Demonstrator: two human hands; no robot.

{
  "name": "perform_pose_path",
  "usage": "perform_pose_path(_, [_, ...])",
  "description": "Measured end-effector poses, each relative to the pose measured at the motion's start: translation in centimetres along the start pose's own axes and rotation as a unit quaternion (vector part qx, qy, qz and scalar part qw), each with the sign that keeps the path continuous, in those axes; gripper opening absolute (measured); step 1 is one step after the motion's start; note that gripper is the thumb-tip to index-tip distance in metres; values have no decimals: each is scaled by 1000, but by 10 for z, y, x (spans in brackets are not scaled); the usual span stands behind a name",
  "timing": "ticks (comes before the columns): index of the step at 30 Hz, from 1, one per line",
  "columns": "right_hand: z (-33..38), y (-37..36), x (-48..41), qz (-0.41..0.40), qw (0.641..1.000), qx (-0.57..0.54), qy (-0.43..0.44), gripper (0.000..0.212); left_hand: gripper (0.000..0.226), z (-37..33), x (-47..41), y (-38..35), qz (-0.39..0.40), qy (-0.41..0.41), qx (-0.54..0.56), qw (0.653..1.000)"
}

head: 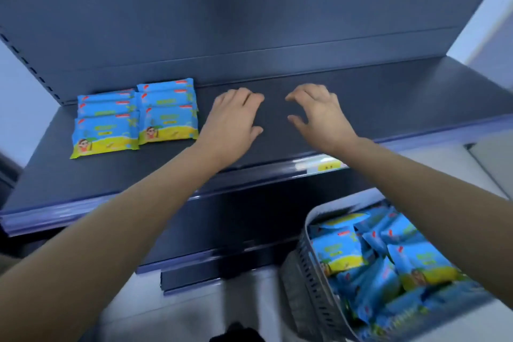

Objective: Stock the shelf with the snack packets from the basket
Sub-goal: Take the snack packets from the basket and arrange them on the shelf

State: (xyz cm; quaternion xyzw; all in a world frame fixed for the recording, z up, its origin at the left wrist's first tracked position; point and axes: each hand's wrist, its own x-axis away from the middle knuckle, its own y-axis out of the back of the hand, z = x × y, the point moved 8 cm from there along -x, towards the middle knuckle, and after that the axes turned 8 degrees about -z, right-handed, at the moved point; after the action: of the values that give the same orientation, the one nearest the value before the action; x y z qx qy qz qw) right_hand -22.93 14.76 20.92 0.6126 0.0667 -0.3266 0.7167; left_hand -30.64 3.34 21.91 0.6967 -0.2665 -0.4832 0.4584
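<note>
Head view: blue and yellow foil snack packets (105, 130) lie flat in two overlapping rows at the left rear of a dark blue-grey metal shelf (402, 103). The left row (104, 122) sits slightly nearer the front edge than the right row (168, 112), and the two touch along their inner sides. More of the same packets (342, 251) are heaped loosely in a grey perforated plastic basket (312, 233) at the lower right, below the shelf's front edge.

Just right of the shelved rows, the left hand (236, 116) is over bare shelf, released, its fingers loosely bent and gripping nothing. The right hand (319, 115) is beside it with a gap between them, also released, fingers bent claw-like around nothing. Whether either hand touches the shelf cannot be told.

A yellow price tag (329, 166) sits in the shelf's front rail under the right forearm. A lower shelf (222, 230) of the same colour shows beneath, above a pale floor (194, 302).
</note>
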Motion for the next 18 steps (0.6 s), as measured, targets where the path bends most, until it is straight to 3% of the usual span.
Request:
perform_pose_path(4, [-84, 41, 72, 17, 997, 42, -60, 37, 53, -116, 6, -41, 45, -70, 77, 994])
perform_pose_path(9, [-166, 46, 158, 153, 978, 65, -125, 38, 52, -205, 35, -122, 170, -75, 102, 977])
perform_pose_path(13, [-205, 23, 220, 294, 943, 79, -134, 37, 52, -226, 64, -180, 261, -47, 74, 961])
perform_pose_path(18, [-238, -1, 267, 414, 891, 88, -163, 46, 46, -213, 83, -223, 306, 12, 27, 951])
